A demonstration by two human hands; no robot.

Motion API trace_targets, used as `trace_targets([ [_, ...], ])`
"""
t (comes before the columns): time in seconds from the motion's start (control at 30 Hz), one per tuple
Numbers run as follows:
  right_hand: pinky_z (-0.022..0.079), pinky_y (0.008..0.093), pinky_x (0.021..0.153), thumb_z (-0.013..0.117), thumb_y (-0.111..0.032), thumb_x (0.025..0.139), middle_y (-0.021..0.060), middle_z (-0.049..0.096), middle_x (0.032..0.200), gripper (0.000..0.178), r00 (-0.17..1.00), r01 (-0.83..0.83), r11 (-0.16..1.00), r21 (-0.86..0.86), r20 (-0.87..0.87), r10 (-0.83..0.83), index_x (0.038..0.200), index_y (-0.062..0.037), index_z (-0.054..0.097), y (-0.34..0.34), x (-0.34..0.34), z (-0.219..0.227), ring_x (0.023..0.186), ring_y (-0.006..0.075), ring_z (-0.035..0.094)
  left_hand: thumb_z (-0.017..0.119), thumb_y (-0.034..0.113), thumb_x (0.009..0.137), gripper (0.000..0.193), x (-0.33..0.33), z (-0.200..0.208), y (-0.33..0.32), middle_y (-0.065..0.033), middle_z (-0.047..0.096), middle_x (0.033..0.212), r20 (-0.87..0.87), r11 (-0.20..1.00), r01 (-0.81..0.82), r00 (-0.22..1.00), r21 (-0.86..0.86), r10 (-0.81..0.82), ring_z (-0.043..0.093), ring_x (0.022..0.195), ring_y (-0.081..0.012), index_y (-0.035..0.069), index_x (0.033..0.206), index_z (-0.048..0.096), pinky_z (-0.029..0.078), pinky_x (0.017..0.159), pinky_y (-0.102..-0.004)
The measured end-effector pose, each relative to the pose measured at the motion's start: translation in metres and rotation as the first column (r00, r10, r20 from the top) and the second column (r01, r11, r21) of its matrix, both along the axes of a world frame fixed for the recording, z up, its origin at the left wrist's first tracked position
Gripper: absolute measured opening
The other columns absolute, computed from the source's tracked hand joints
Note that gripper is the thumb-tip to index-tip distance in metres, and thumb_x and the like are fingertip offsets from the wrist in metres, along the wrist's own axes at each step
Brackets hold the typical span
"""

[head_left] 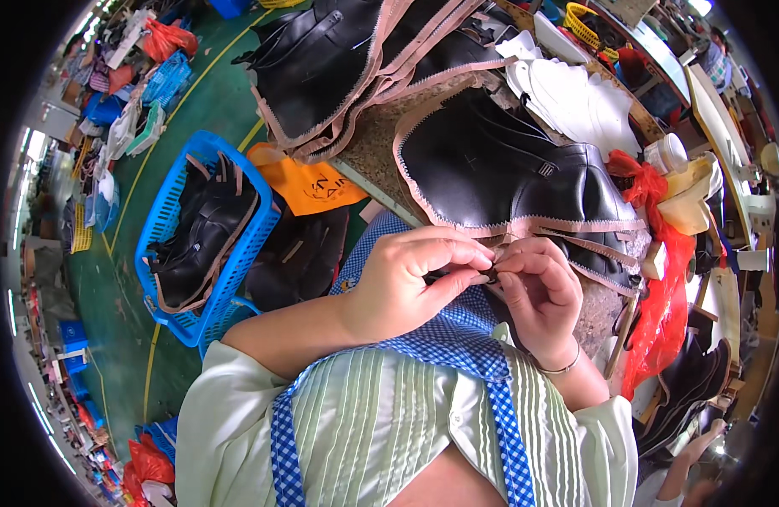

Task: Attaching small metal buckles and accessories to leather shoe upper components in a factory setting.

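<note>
Close together in front of my chest, both hands are in a pinch. My left hand (410, 275) presses thumb and forefinger on something small and dark, too small to name. Fingertips almost meeting it, my right hand (540, 287) has thumb and fingers curled together at the same spot; what they pinch is hidden. Just beyond lies a black leather boot upper (508, 173) with pinkish zipper tape along its edge. The near edge of that tape runs right behind my fingertips. More black uppers (322, 72) are stacked at the far left of the bench.
A blue plastic basket (207, 325) with black uppers stands at left, beside an orange bag (309, 182). White cut pieces (567, 97) lie at the back right. A red plastic bag (660, 308) hangs at the bench's right. Another person's arm (689, 456) shows at lower right.
</note>
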State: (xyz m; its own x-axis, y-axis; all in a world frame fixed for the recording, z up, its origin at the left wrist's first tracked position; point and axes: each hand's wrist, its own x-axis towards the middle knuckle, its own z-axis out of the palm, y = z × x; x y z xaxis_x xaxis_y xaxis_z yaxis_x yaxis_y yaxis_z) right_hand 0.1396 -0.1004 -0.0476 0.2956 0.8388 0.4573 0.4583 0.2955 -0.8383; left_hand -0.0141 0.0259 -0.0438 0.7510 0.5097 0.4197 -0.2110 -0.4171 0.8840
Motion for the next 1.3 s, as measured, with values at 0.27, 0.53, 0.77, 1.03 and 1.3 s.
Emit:
trace_targets([
  [0.27,0.055,0.0308,0.067,0.071,0.01,0.074,0.0156,0.064,0.093,0.021,0.923,0.075,0.992,0.104,0.37,-0.109,0.093,0.0032,0.065,0.0,-0.001,0.003,0.077,0.0268,0.066,0.073,-0.004,0.079,0.014,0.002,-0.006,0.0,-0.0123,0.071,0.093,-0.102,0.988,0.018,0.994,-0.154,-0.034,0.071,0.083,-0.0196,0.0,0.092,0.07,0.056,0.076,-0.0281],
  [0.53,0.055,0.0359,0.068,0.077,0.005,0.071,0.0144,0.067,0.093,0.03,0.878,0.081,0.989,0.126,0.46,-0.131,0.099,0.0035,0.069,0.012,0.007,0.016,0.078,0.0301,0.066,0.064,-0.009,0.088,0.03,0.019,0.001,0.02,-0.0076,0.066,0.108,-0.046,0.769,0.254,0.937,-0.587,-0.345,0.064,0.105,-0.0138,-0.002,0.115,0.054,0.053,0.092,-0.0267],
  [0.77,0.053,0.0293,0.071,0.065,0.012,0.079,0.0146,0.068,0.088,0.02,0.971,0.23,0.972,-0.054,0.087,-0.225,0.098,0.0044,0.067,-0.001,0.022,0.008,0.08,0.0246,0.068,0.075,0.025,0.08,0.035,0.066,0.021,0.213,-0.0162,0.066,0.105,0.317,0.275,-0.619,0.674,0.736,0.668,0.063,0.096,-0.0351,0.003,0.104,0.065,0.051,0.084,-0.0422],
  [1.03,0.055,0.0301,0.073,0.07,0.011,0.074,0.0136,0.069,0.098,0.024,0.976,0.209,0.971,-0.119,-0.033,-0.214,0.096,0.002,0.07,-0.013,0.022,-0.011,0.086,0.0249,0.069,0.074,0.025,0.079,0.027,0.057,-0.027,0.288,-0.0087,0.058,0.11,0.061,0.077,-0.359,0.357,0.93,0.932,0.059,0.1,-0.0275,0.01,0.098,0.063,0.045,0.081,-0.0441],
  [1.3,0.055,0.0277,0.066,0.078,0.007,0.069,0.0103,0.067,0.092,0.025,0.972,0.159,0.987,-0.021,0.177,-0.153,0.092,0.0006,0.072,-0.018,0.024,0.009,0.076,0.0208,0.066,0.075,0.016,0.079,0.028,0.042,0.034,0.268,-0.0181,0.061,0.076,-0.092,0.371,-0.377,0.586,0.849,0.805,0.06,0.076,-0.0419,0.004,0.08,0.05,0.045,0.065,-0.0506],
])
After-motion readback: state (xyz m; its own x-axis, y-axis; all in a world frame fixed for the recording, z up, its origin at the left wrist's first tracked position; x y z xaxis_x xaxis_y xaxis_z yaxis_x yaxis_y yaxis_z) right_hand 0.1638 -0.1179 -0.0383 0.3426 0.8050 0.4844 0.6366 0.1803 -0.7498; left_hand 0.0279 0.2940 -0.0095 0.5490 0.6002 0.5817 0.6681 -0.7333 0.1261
